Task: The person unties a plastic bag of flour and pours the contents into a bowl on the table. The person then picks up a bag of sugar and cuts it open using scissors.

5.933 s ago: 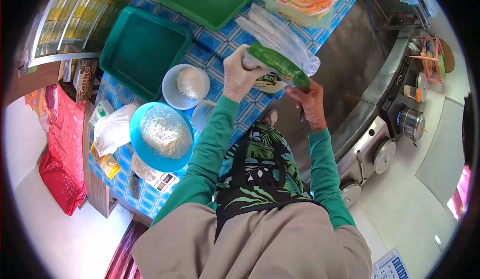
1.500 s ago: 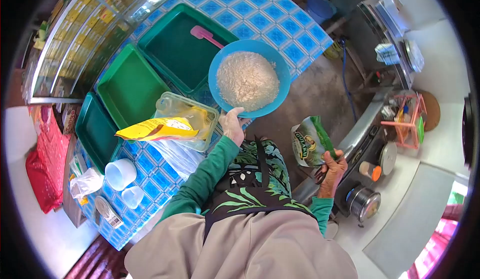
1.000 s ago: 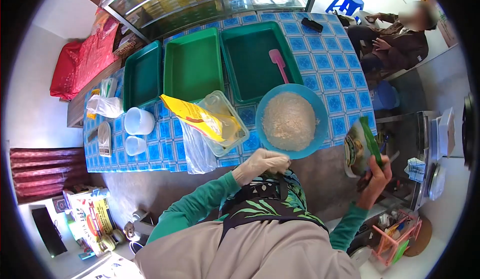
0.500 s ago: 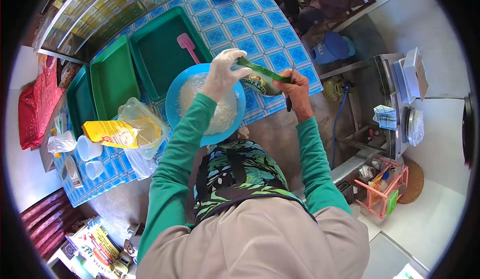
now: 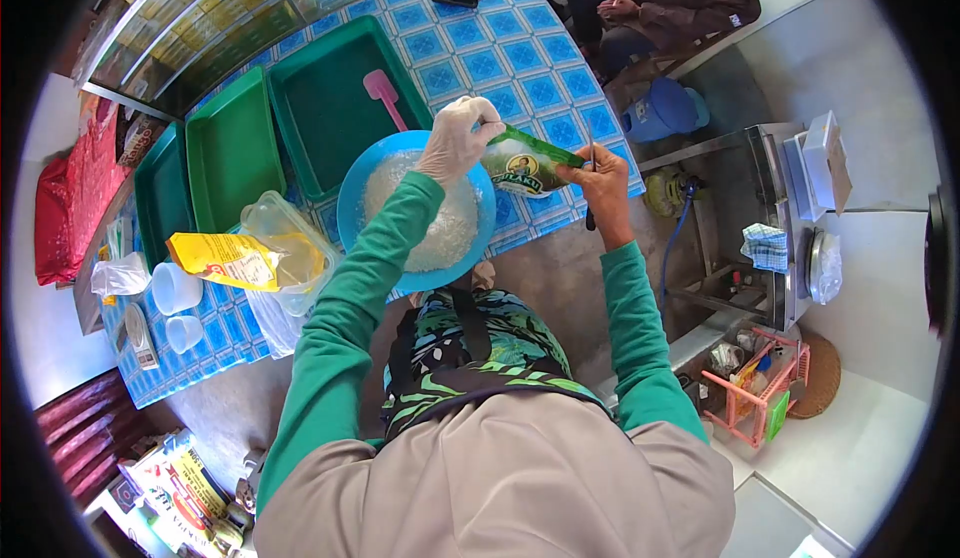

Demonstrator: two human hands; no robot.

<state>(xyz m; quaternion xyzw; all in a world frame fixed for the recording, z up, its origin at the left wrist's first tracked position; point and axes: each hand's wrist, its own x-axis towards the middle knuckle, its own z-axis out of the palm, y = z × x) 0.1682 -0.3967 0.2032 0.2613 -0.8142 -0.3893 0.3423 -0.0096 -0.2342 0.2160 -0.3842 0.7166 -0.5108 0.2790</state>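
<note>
A green and clear plastic packet (image 5: 526, 172) with a printed label is stretched between my hands, above the right rim of a blue basin (image 5: 350, 203). My left hand (image 5: 460, 140), in a whitish glove, pinches the packet's left top corner. My bare right hand (image 5: 606, 188) grips the packet's right end, and also holds a small knife (image 5: 590, 220), its dark handle below the fingers and its thin blade pointing up. White powder (image 5: 455, 233) lies in the basin, partly hidden by my left forearm. I cannot tell whether the packet is cut.
Green trays (image 5: 232, 148) and a pink scoop (image 5: 382, 93) lie on the blue checked tablecloth (image 5: 505, 33). A yellow bag (image 5: 225, 261) rests in a clear plastic tub (image 5: 325, 293), near white cups (image 5: 177, 288). Another person (image 5: 680, 8) sits at the back right, beside a blue bucket (image 5: 662, 110).
The packet's label has turned to face me more fully. Both hands have shifted slightly right and keep their hold. The seated person's hands have come together.
</note>
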